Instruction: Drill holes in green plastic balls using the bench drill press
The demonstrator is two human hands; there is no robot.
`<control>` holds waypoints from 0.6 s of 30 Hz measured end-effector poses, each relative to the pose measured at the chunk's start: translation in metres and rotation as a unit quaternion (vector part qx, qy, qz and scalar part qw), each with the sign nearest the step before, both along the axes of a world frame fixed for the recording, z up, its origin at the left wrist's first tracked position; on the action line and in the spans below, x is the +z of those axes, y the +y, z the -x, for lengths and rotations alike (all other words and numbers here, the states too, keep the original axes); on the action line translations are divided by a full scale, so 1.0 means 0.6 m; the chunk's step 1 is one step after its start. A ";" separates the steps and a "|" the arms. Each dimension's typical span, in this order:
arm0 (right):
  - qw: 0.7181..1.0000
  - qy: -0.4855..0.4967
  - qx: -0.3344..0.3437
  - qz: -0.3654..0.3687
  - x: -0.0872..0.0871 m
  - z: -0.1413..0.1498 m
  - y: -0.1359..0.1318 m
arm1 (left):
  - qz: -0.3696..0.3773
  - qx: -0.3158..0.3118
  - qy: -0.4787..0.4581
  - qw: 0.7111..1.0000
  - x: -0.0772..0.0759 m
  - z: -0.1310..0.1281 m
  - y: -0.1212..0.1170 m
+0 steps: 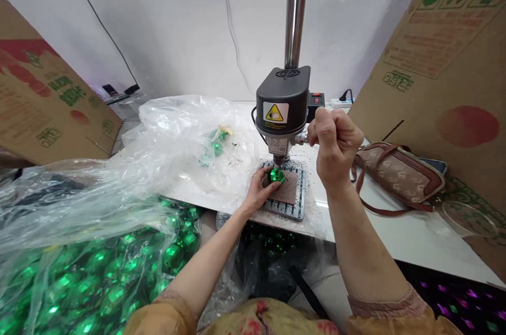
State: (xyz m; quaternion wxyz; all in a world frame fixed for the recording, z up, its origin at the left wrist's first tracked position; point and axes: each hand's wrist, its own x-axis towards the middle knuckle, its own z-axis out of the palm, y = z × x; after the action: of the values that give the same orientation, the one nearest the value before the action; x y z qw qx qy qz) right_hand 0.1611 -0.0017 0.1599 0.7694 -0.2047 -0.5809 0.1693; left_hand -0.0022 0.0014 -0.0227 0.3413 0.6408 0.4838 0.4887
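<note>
A small bench drill press [282, 108] with a black head stands on a chrome column over a grey slotted base plate [294, 207]. My left hand [259, 191] pinches a shiny green faceted bead [276, 175] on a brown pad right under the drill bit. My right hand [336, 146] is closed in a fist round the drill's feed handle at the head's right side.
Clear plastic bags [83, 266] full of green beads lie at the lower left, and another bag [190, 145] spreads over the white table [403, 232]. A brown handbag [399, 174] lies right of the drill. Cardboard sheets [446, 61] lean at both sides. A power strip [342, 102] sits behind.
</note>
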 end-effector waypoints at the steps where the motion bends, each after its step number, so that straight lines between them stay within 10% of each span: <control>1: 1.000 -0.001 -0.002 0.005 0.000 0.000 -0.001 | -0.007 0.003 0.022 1.000 0.001 0.000 -0.002; 18: 0.996 -0.009 -0.027 -0.086 -0.044 0.007 -0.017 | -0.034 -0.010 0.028 0.999 0.005 -0.015 -0.016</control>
State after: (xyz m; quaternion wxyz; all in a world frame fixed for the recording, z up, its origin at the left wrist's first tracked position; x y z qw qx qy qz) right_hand 0.1567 -0.0117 0.1335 0.7831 -0.1550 -0.5946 0.0959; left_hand 0.0069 -0.0079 -0.0195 0.3098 0.6704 0.4701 0.4834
